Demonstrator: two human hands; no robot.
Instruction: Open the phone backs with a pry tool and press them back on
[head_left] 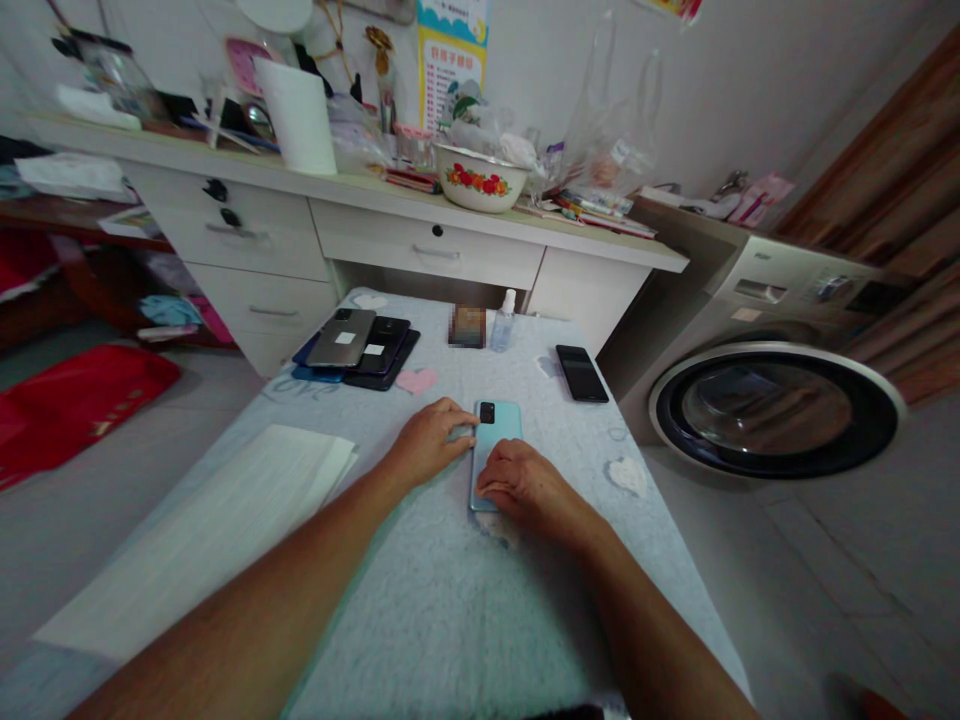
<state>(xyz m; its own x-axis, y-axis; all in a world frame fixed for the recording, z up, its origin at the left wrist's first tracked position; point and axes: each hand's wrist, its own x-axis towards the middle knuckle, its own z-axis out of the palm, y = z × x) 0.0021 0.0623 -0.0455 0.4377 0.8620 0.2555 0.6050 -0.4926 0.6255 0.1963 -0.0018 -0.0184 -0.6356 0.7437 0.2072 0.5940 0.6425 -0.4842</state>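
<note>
A light blue phone [510,424] lies back side up on the cloth-covered table [420,610], its dark camera block toward the far end. My left hand [429,440] touches the phone's left edge near the camera, thumb and forefinger apart. Over the lower half of the phone, my right hand [525,485] is closed, fingers curled and pressed together; whatever they hold, if anything, is hidden. A black phone [581,374] rests farther right. At the far left of the table, several phones [341,338] are piled up, some bearing white labels.
A clear spray bottle [503,325] stands at the table's far edge beside a small brown box [468,326]. Long white sheets [202,540] lie at the left. Beyond is a desk [360,200] with a flowered bowl [481,180]; a washing machine [750,300] stands right.
</note>
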